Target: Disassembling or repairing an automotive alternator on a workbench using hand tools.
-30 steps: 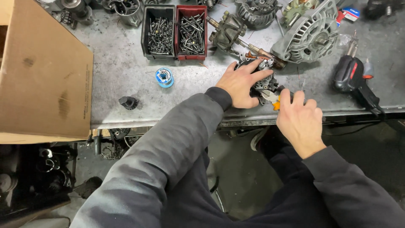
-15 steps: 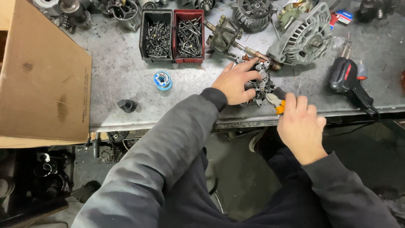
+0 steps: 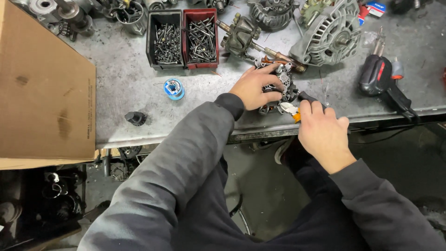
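Rectifier (image 3: 283,86), a dark finned part with copper bits, sits near the surface's (image 3: 121,79) front edge, right of middle. Left hand (image 3: 253,87) lies over it, fingers curled round its left side, pinning it down. Right hand (image 3: 323,128) is closed round pliers (image 3: 293,111) with an orange-and-black grip; the tips touch the part's lower right corner. What the tips bite on is hidden. Behind the part: rotor (image 3: 241,35), alternator (image 3: 327,32), black bin (image 3: 163,42) and red bin (image 3: 200,39) of screws. Solder spool (image 3: 173,88) to the left, driver (image 3: 381,76) to the right, box (image 3: 42,93) at the left edge.

Risks, as I judge: pliers could slip off and nick the left fingers, which lie just beside the tips. The part is close to the front edge, so a hard pull could drag it off. A cut wire end could fly.
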